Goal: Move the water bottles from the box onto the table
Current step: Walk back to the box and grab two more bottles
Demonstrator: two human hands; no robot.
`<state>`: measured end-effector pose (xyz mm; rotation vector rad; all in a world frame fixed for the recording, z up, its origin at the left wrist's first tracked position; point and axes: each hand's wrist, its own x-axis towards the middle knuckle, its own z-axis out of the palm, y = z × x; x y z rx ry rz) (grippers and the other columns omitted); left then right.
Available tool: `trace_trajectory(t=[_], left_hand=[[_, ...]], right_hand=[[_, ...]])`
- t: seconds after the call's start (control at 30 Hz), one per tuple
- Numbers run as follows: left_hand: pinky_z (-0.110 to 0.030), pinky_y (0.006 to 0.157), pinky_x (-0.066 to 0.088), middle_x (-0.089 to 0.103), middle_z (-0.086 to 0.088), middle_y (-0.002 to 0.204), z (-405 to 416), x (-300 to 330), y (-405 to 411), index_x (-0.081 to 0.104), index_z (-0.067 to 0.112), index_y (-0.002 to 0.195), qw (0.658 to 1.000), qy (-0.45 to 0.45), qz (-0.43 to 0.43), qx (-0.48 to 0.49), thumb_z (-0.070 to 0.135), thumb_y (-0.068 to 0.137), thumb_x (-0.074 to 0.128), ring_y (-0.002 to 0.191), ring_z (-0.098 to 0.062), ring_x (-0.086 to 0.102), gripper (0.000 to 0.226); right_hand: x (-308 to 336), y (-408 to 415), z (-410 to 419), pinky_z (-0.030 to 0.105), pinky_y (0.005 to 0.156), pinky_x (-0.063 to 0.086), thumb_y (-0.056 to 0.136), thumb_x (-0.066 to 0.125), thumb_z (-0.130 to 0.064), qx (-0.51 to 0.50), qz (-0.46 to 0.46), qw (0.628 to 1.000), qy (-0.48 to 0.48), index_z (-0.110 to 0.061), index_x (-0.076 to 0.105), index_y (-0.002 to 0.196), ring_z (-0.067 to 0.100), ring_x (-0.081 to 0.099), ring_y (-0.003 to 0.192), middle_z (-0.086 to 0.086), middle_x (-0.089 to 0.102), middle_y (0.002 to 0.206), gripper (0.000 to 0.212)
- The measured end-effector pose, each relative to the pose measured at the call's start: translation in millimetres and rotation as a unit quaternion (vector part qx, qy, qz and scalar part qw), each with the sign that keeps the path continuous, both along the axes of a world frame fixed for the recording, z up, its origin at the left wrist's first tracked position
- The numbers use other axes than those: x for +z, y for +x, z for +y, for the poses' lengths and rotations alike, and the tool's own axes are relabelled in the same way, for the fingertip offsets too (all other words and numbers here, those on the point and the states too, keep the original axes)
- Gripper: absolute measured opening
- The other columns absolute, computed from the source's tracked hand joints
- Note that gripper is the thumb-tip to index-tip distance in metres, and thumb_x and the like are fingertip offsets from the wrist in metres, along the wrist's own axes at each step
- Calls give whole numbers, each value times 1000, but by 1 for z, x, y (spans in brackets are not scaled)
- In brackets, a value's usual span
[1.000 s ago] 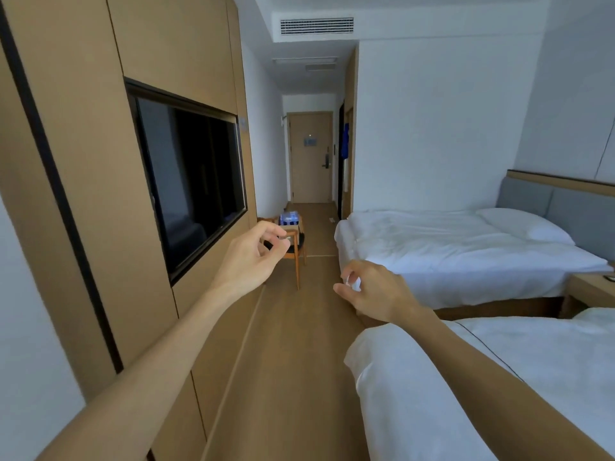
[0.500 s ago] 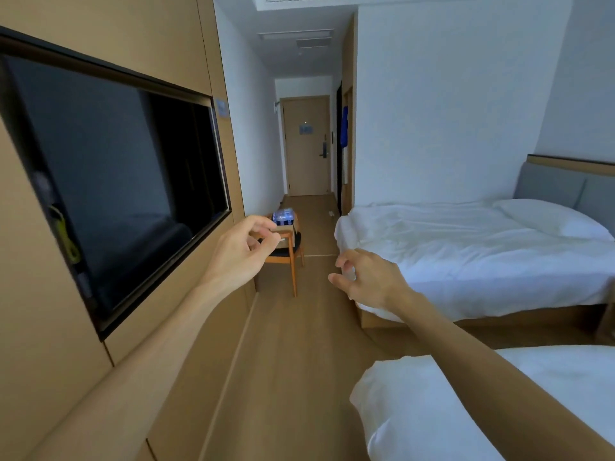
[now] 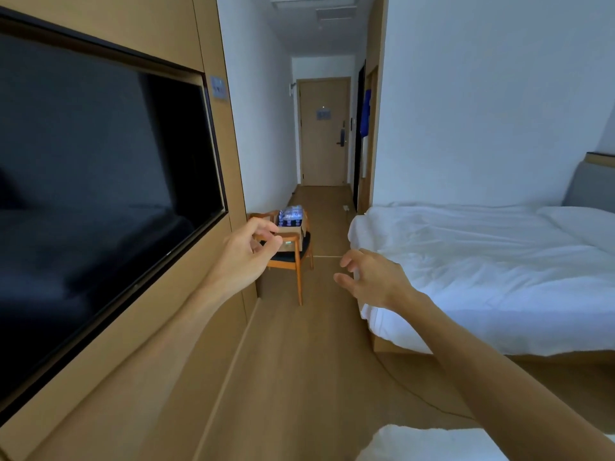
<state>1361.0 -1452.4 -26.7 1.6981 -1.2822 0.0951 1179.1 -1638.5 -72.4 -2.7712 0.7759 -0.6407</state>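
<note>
A cardboard box [image 3: 293, 237] stands on a wooden chair [image 3: 294, 261] far ahead by the left wall. Several water bottles [image 3: 292, 215] with blue labels fill its open top. My left hand [image 3: 248, 252] is raised in front of the chair with loosely curled fingers and holds nothing. My right hand [image 3: 369, 277] floats to the right of it, fingers loosely bent, also empty. Both hands are well short of the box. No table is in view.
A large dark TV screen [image 3: 100, 194] is set into the wooden wall on the left. A white bed [image 3: 482, 267] fills the right side, and a second bed's corner [image 3: 416, 444] shows at the bottom. A wooden-floored aisle [image 3: 316, 361] leads to a closed door [image 3: 324, 131].
The view has advanced along the aisle; the chair with the box is nearer and larger. Both hands stay raised and empty, in much the same pose.
</note>
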Motion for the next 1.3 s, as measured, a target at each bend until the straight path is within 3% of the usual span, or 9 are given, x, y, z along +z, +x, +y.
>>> trace_trajectory(t=[0.23,0.37,0.9,1.0,1.17,1.3], left_hand=[[-4,61,43,59,22,95,-114,-15,109,58,34,107,1000,-16,10,1,35,95,57,80,-1,56,12],[-5,60,43,60,18,97,-176,-18,170,58,33,108,1000,-9,13,-7,34,95,56,78,-4,58,14],[-12,55,47,61,15,95,-426,-35,383,59,31,107,1000,26,12,-6,34,94,56,74,-9,60,14],[-15,58,45,62,16,97,-479,-38,419,57,33,108,999,33,11,7,38,94,56,77,-4,61,15],[-27,66,53,62,16,102,-571,-29,474,56,31,113,998,52,12,23,40,94,56,89,-10,64,21],[-22,61,50,61,15,102,-633,-28,512,54,30,116,998,58,9,30,40,93,58,84,-10,63,25]], right_hand=[[-12,104,-111,29,74,41,91,52,-53,-12,14,1000,-13,-29,55,116,8,53,89,-9,60,114,34],[-13,162,-168,32,77,48,90,51,-56,-29,24,999,-8,-30,54,112,9,57,91,-10,60,112,34],[-39,363,-413,33,78,51,90,53,-52,-48,24,998,10,-27,54,112,12,57,92,-9,60,110,34],[-41,402,-469,34,76,52,89,52,-55,-43,17,999,16,-27,53,112,11,58,91,-8,60,109,36],[-38,464,-564,27,67,45,87,51,-59,-24,5,999,24,-27,52,113,9,56,90,-8,59,108,41],[-40,504,-632,31,74,49,85,50,-63,-13,7,1000,21,-29,48,118,11,54,97,-7,56,115,48]])
